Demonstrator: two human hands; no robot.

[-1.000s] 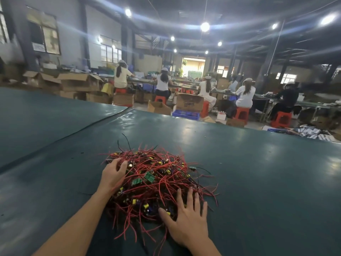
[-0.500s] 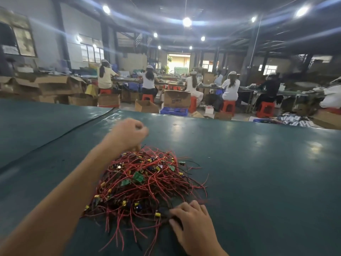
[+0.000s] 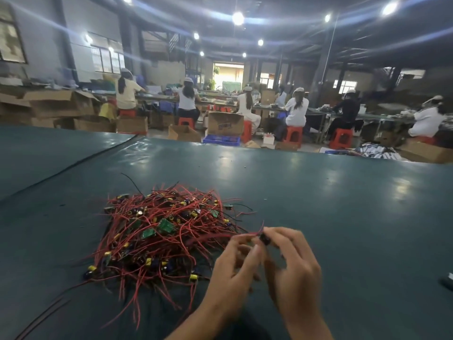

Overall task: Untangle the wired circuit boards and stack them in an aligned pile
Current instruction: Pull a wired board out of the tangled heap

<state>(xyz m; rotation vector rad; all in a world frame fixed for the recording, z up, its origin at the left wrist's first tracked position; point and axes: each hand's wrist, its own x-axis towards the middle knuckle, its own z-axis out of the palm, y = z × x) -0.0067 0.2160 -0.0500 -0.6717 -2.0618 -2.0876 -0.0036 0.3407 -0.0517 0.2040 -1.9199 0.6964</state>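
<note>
A tangled heap of small green circuit boards with red and black wires [image 3: 161,231] lies on the dark green table [image 3: 318,204]. My two hands meet at the heap's right edge, both blurred by motion. My right hand [image 3: 291,273] pinches a small dark wired board [image 3: 264,238] between thumb and fingers. My left hand [image 3: 235,273] holds the same piece from the left, where its red wires still run back into the heap.
A small dark object [image 3: 447,282] lies at the table's right edge. A seam [image 3: 73,165] crosses the table cover at the left. Beyond the far edge, several people sit on red stools [image 3: 293,134] among cardboard boxes [image 3: 225,123].
My left hand has come down from above the heap's far side to the right edge. My right hand has lifted off the heap's near edge, and both now hold one board.
</note>
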